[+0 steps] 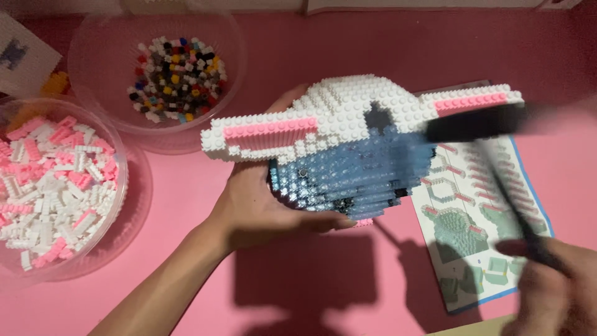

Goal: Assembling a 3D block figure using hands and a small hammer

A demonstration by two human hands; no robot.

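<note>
We cradle the brick model from below in our left hand, lifted off the pink table so its side faces us. Right hand grips a dark tool, blurred, against the model. Booklet lies underneath; brick bowls sit left.

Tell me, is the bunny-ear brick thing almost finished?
Mostly built, it looks like: the brick model already has a white top, two ears with pink insides and a blue lower part. The left hand holds it from below, while the right hand holds a blurred black tool against it. Plenty of loose pieces remain in the pink-and-white bowl and the mixed-colour bowl, and the instruction sheet lies open.
</note>
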